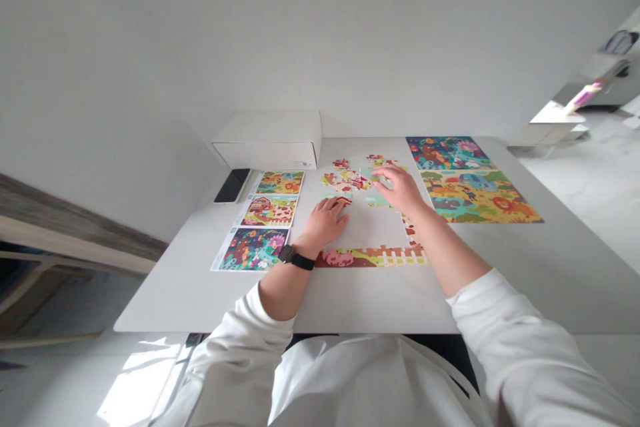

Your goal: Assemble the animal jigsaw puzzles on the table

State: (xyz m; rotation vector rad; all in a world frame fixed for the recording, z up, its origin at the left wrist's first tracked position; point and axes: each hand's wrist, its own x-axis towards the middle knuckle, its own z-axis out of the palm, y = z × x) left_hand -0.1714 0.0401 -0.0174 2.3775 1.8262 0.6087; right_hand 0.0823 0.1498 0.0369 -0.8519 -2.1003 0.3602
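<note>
My left hand (pixel 325 221), with a dark watch (pixel 296 257) on the wrist, lies on the table with its fingers stretched out. Its fingertips touch or overlap a puzzle piece with a red roof (pixel 343 201). My right hand (pixel 399 189) hovers over the loose puzzle pieces (pixel 345 180), fingers curved and thumb apart, with nothing visible in the grasp. Some pieces beneath it are hidden. Below both hands runs a joined puzzle border (pixel 370 257) with a pink pig and a white fence; it turns up the right side, partly behind my right forearm.
A white box (pixel 270 140) stands at the back left, with a phone (pixel 233 185) before it. A sheet of three small pictures (pixel 255 220) lies left. Two finished-looking animal pictures, a dark one (pixel 450 153) and a yellow one (pixel 480 196), lie right. A wall rises behind the table.
</note>
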